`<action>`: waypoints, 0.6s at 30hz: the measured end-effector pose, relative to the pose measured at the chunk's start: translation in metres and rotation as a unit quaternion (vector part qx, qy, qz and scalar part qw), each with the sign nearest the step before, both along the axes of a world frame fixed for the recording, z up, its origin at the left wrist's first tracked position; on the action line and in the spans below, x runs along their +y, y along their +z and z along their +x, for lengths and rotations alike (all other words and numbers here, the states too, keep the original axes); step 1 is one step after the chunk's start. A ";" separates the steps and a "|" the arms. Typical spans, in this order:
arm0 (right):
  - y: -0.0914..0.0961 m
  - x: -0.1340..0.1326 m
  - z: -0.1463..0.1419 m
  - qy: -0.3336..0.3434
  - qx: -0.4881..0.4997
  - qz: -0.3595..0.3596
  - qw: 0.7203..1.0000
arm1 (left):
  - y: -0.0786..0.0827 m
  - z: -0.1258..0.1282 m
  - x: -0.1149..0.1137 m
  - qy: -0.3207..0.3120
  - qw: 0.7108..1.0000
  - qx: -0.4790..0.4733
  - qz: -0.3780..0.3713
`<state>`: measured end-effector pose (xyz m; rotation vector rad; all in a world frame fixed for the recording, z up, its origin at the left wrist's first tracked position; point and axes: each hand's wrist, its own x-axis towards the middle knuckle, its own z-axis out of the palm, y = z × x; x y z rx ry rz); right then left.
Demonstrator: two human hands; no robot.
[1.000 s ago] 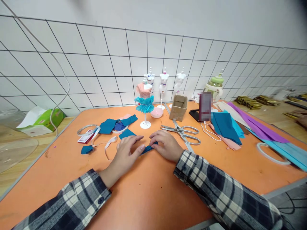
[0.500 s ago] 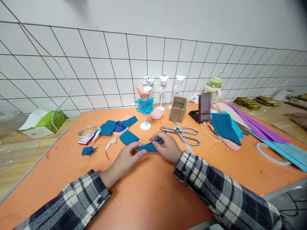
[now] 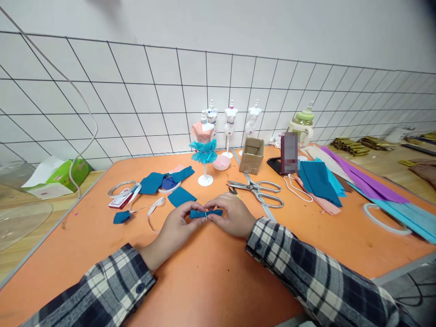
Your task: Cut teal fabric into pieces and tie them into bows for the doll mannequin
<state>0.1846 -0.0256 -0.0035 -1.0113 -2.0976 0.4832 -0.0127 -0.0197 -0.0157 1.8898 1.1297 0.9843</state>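
Above the front half of the orange table, my left hand (image 3: pixel 175 227) and my right hand (image 3: pixel 233 215) pinch a gathered teal piece of crepe paper (image 3: pixel 216 212) between thumbs and fingers. My fingertips meet near its middle, where a thin white line, perhaps a thread or tie, crosses it. Just beyond lie a flat teal square (image 3: pixel 182 197) and metal scissors (image 3: pixel 255 190). Behind them a small white dress form (image 3: pixel 205 180) wears a peach top and a ruffled turquoise skirt.
Left are a ring-shaped roll (image 3: pixel 120 189), a teal scrap (image 3: pixel 121 217) and a white ribbon (image 3: pixel 156 205). Toward the back stand bare dress forms, a pink bowl (image 3: pixel 221 162), a cardboard box (image 3: pixel 251 156) and a phone (image 3: pixel 289 154). Coloured sheets (image 3: pixel 368 179) and a bottle (image 3: pixel 303 122) occupy the right.
The teal piece has been bunched at its middle, and a thin white line now shows across it. My hands have come closer together, fingertips nearly touching; the view has shifted slightly.
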 end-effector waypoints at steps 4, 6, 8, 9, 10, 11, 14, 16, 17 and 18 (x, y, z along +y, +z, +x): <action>0.000 0.002 0.002 -0.025 -0.003 -0.017 1.000 | -0.007 -0.002 0.000 0.012 1.000 0.005 0.025; 0.001 0.002 0.003 -0.039 0.024 -0.024 0.999 | -0.009 -0.002 0.001 0.013 1.000 -0.015 0.002; 0.003 0.002 0.003 -0.045 0.059 -0.048 0.996 | -0.010 -0.001 0.002 -0.006 0.998 -0.044 -0.036; 0.003 0.002 0.003 -0.045 0.072 -0.064 0.994 | -0.010 0.000 0.002 -0.018 0.996 -0.062 -0.054; 0.003 0.002 0.003 -0.042 0.081 -0.078 0.993 | -0.009 0.000 0.002 -0.027 0.994 -0.081 -0.069; 0.003 0.002 0.003 -0.039 0.086 -0.089 0.992 | -0.009 0.001 0.003 -0.035 0.991 -0.097 -0.080; -0.001 0.005 0.002 -0.037 0.113 -0.112 0.987 | -0.010 0.002 0.003 -0.041 0.990 -0.105 -0.087; -0.004 0.007 0.003 -0.036 0.133 -0.133 0.982 | -0.009 0.002 0.004 -0.040 0.993 -0.078 -0.079; -0.005 0.008 0.003 -0.037 0.139 -0.143 0.979 | -0.009 0.001 0.003 -0.040 0.994 -0.062 -0.076; -0.006 0.008 0.003 -0.041 0.143 -0.151 0.977 | -0.008 0.001 0.003 -0.042 0.995 -0.047 -0.075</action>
